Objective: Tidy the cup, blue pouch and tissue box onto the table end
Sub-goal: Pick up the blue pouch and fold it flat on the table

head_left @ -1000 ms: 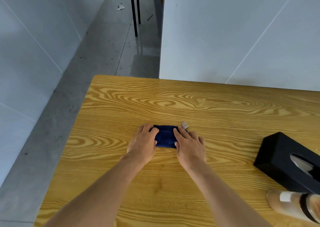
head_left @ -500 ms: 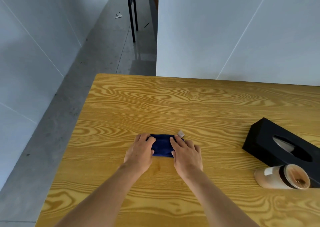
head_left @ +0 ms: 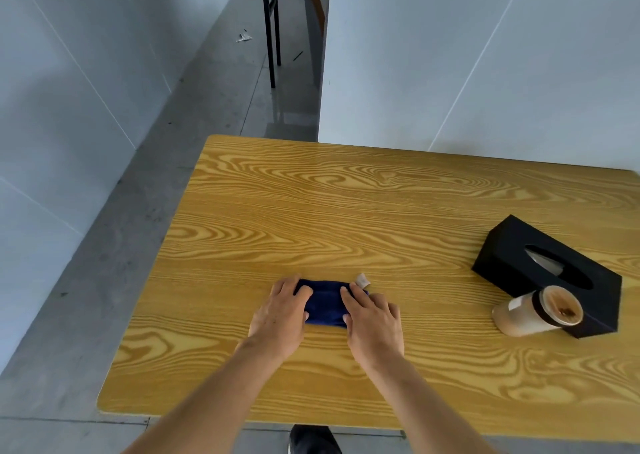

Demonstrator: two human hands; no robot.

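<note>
My left hand (head_left: 281, 311) and my right hand (head_left: 372, 318) lay flat on the blue pouch (head_left: 325, 303), one on each end. My fingers (head_left: 349, 294) were spread and pressed down on it, not wrapped around it. The pouch sat on the table (head_left: 311, 211). The cup (head_left: 538, 311) lay on its side, touching the tissue box (head_left: 512, 249), far to my right.

Blue pouch (head_left: 325, 302) lies flat mid-table; at its 3 o'clock, black tissue box (head_left: 545, 273) touches the tipped cup (head_left: 540, 311).

Wooden table (head_left: 346, 211) carries blue pouch (head_left: 325, 303), tissue box (head_left: 540, 273), seemingly toppled cup (head_left: 533, 311).
</note>
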